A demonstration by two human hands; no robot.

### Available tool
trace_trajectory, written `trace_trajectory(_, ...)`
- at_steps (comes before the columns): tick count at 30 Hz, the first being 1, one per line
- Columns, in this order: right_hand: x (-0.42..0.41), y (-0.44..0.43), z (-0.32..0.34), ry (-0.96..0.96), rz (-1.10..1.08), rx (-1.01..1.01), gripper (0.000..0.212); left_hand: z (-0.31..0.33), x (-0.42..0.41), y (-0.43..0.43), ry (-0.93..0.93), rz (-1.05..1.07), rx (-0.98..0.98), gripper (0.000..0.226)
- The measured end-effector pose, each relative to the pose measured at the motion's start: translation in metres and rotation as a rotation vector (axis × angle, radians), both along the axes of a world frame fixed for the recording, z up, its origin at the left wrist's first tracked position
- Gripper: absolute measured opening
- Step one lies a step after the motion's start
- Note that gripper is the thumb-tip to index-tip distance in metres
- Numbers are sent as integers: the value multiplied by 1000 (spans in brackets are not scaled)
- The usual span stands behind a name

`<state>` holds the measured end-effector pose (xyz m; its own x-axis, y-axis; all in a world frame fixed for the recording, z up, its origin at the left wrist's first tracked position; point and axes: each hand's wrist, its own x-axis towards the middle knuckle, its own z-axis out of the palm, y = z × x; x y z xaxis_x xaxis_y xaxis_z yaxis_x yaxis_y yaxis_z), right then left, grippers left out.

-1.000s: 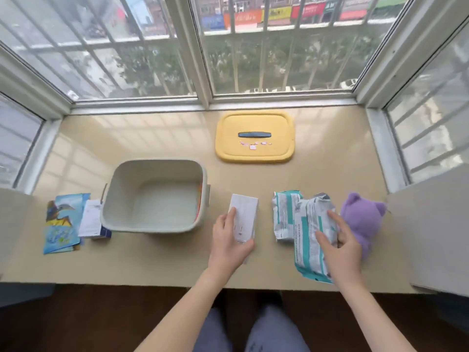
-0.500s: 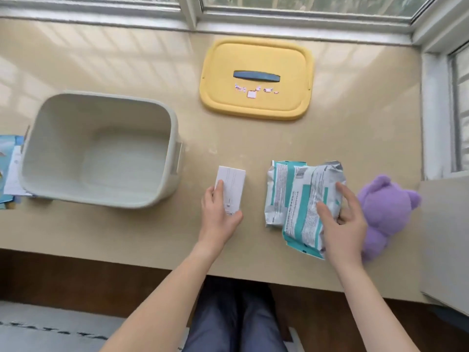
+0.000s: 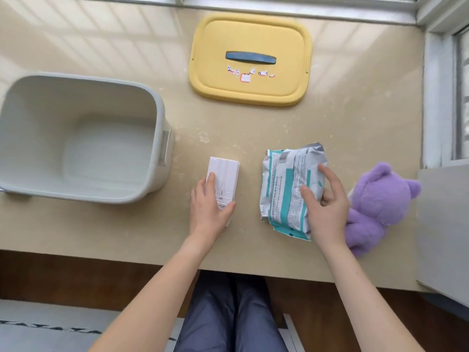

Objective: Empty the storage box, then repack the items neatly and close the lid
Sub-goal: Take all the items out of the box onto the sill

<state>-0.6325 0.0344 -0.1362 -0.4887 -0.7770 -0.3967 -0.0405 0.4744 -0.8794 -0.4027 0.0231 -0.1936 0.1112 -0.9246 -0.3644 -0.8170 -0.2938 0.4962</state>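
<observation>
**Both hands on items, box standing empty**

Head view: the storage box [image 3: 83,138] sits at the left of the bench [image 3: 228,128], open and with nothing visible inside. Its yellow lid [image 3: 251,59] lies flat on the bench farther back, well apart from the box, dark handle facing up.

The left hand [image 3: 209,212] rests on a small white carton [image 3: 223,184] just right of the box. The fingers [image 3: 210,181] lie along the carton's left edge and the thumb presses its near right corner, so the carton is pinched between them while flat on the bench.

The right hand [image 3: 327,209] is on a stack of teal-and-white packets [image 3: 286,186]. The thumb lies on top of the upper packet, the index finger is spread wide across its far right part, and the remaining fingers curl around the right edge. The packets rest on the bench.

A purple plush bear [image 3: 375,204] lies just right of the packets, touching the back of the right hand.
</observation>
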Motion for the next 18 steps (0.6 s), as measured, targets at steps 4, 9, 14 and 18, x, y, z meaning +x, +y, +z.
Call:
trace_trajectory(4,-1,-13,-20,-41,73,26,53,-5,1,1,-12,-13,-34,87)
trace_trajectory(9,-8,-15,-34,176,128,99,51,-7,1,2,-22,-14,-42,87)
trace_trajectory(14,-8,-10,-38,465,257,207,72,-5,0,2,-22,-6,-15,88)
trace_trajectory(18,21,-7,-39,669,368,354,108,-6,-1,3,-10,7,-11,88)
